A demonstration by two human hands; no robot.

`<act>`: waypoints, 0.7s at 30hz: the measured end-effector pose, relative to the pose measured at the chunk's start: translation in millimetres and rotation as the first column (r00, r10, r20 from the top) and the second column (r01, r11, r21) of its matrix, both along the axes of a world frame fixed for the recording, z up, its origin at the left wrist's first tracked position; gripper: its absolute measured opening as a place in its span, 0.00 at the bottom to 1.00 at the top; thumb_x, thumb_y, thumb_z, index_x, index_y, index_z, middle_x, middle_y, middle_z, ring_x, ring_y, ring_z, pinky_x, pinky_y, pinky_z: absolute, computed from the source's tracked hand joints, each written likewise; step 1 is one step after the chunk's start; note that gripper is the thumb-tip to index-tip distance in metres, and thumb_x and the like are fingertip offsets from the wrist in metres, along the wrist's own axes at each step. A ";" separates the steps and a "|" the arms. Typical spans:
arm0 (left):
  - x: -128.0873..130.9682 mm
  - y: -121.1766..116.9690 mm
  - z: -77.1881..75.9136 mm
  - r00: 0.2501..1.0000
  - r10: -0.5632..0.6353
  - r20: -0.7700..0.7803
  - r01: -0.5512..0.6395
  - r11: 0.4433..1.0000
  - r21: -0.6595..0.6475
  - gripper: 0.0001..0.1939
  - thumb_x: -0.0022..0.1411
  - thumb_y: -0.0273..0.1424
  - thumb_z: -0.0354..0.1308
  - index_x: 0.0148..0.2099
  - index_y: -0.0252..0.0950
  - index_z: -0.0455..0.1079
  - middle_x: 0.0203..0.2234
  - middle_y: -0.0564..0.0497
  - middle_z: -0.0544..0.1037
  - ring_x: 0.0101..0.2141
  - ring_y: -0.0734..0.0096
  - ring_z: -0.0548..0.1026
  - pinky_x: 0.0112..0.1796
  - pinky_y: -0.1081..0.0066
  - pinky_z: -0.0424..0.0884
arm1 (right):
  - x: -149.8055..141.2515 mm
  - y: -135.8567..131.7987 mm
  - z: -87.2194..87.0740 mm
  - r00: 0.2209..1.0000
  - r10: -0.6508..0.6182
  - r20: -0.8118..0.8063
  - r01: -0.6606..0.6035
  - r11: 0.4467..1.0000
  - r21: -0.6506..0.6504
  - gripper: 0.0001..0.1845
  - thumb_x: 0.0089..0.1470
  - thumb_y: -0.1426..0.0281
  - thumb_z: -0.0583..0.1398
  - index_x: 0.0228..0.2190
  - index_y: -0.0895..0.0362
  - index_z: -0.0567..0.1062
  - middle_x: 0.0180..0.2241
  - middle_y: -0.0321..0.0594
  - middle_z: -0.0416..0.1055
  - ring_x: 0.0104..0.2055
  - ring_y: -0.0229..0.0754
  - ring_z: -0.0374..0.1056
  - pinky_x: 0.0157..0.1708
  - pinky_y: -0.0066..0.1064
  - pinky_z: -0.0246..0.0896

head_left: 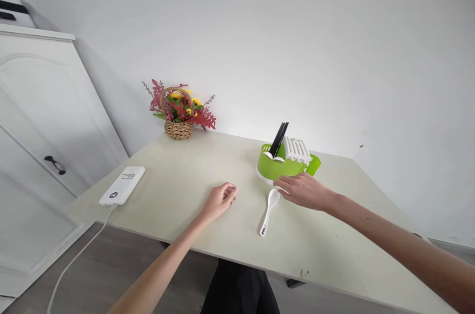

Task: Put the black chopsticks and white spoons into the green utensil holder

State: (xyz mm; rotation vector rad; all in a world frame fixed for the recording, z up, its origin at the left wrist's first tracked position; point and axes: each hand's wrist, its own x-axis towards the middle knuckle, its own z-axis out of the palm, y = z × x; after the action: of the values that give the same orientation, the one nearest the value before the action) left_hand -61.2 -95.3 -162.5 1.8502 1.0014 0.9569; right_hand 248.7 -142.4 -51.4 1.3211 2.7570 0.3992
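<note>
A white spoon point(270, 207) lies on the table, its bowl toward the back and a small printed label on its handle. My right hand point(302, 191) is just beside the spoon's bowl, palm down, fingers reaching left with the thumb slightly apart; whether it touches the spoon I cannot tell. Behind that hand stands a green utensil holder point(269, 169) on a white base. Black chopsticks point(278, 139) lean in it beside white spoon-like tips, and a white slotted rack point(297, 149) sits on its right part. My left hand point(220, 200) rests on the table, fingers curled, nothing visible in it.
A wicker basket point(178, 130) of artificial flowers stands at the table's back left. The white power bank point(124, 185) lies on the left side, its cable point(83, 249) hanging over the front edge. A white cabinet point(40, 106) is left of the table, a wall behind.
</note>
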 end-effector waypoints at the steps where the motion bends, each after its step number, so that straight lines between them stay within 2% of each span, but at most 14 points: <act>1: 0.0 0.0 0.4 1.000 -0.001 -0.004 0.001 1.000 -0.003 0.21 0.70 0.51 0.53 0.42 0.38 0.73 0.28 0.50 0.79 0.27 0.69 0.77 0.32 0.71 0.74 | 1.6 -0.4 -8.6 1.000 -0.002 0.001 0.002 1.000 -0.019 0.17 0.67 0.72 0.50 0.49 0.54 0.76 0.41 0.44 0.79 0.34 0.41 0.74 0.29 0.30 0.55; 3: 0.1 -0.2 1.2 1.000 -0.002 -0.015 0.002 1.000 -0.011 0.21 0.70 0.52 0.53 0.42 0.38 0.73 0.28 0.51 0.79 0.27 0.69 0.77 0.32 0.71 0.74 | 4.0 0.7 -25.2 1.000 0.002 0.023 -0.002 1.000 -0.027 0.22 0.63 0.77 0.52 0.55 0.52 0.73 0.50 0.46 0.77 0.37 0.41 0.75 0.28 0.29 0.56; 6: 0.5 -0.4 2.6 1.000 0.004 -0.022 -0.005 1.000 -0.013 0.21 0.69 0.51 0.54 0.42 0.38 0.72 0.28 0.51 0.79 0.27 0.70 0.76 0.32 0.71 0.73 | 5.3 4.9 -44.8 0.994 0.006 0.114 -0.004 1.000 -0.019 0.36 0.56 0.85 0.53 0.62 0.49 0.66 0.64 0.48 0.66 0.40 0.41 0.76 0.27 0.28 0.57; 9: 0.8 -0.4 3.8 1.000 0.000 -0.025 -0.001 1.000 -0.010 0.20 0.70 0.50 0.54 0.42 0.38 0.72 0.28 0.51 0.79 0.27 0.70 0.76 0.32 0.71 0.73 | 3.0 9.2 -55.7 0.984 -0.003 0.180 0.010 0.999 -0.036 0.43 0.50 0.88 0.54 0.65 0.49 0.63 0.68 0.50 0.60 0.43 0.43 0.76 0.28 0.28 0.59; 11: 0.8 -0.4 4.3 1.000 -0.002 -0.026 0.002 1.000 -0.009 0.20 0.70 0.50 0.54 0.42 0.38 0.72 0.28 0.51 0.79 0.27 0.69 0.76 0.32 0.71 0.73 | -0.1 11.2 -58.7 0.983 -0.003 0.183 0.014 0.998 -0.057 0.41 0.51 0.88 0.55 0.63 0.50 0.66 0.65 0.50 0.64 0.41 0.42 0.76 0.29 0.29 0.60; 15: 0.3 -0.6 4.1 1.000 0.001 -0.019 -0.001 1.000 -0.006 0.21 0.70 0.51 0.53 0.42 0.38 0.72 0.28 0.50 0.79 0.27 0.69 0.76 0.32 0.70 0.73 | -5.9 11.4 -57.6 0.986 -0.003 0.168 0.016 0.997 -0.081 0.28 0.55 0.86 0.55 0.54 0.54 0.73 0.52 0.47 0.73 0.37 0.40 0.75 0.30 0.29 0.60; 18: -0.4 0.6 2.2 1.000 0.008 -0.013 -0.008 1.000 0.002 0.20 0.69 0.50 0.54 0.42 0.38 0.73 0.28 0.50 0.79 0.27 0.69 0.76 0.32 0.70 0.74 | -6.5 9.3 -51.6 0.988 -0.011 0.156 0.026 0.995 -0.097 0.21 0.58 0.85 0.55 0.49 0.55 0.74 0.46 0.45 0.75 0.34 0.39 0.75 0.30 0.29 0.58; 21: -0.9 2.7 -0.2 1.000 0.019 -0.013 -0.019 1.000 0.008 0.20 0.69 0.50 0.54 0.41 0.38 0.73 0.27 0.51 0.79 0.26 0.69 0.76 0.31 0.71 0.73 | -5.2 6.7 -41.8 0.990 -0.026 0.135 0.042 0.993 -0.114 0.15 0.63 0.79 0.55 0.48 0.54 0.75 0.44 0.44 0.75 0.34 0.40 0.75 0.29 0.29 0.57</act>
State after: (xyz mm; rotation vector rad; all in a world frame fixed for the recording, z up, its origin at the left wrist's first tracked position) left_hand -62.1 -92.5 -162.7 1.8583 1.0258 0.9622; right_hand 243.4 -135.7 -93.2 1.2639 2.6018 0.3072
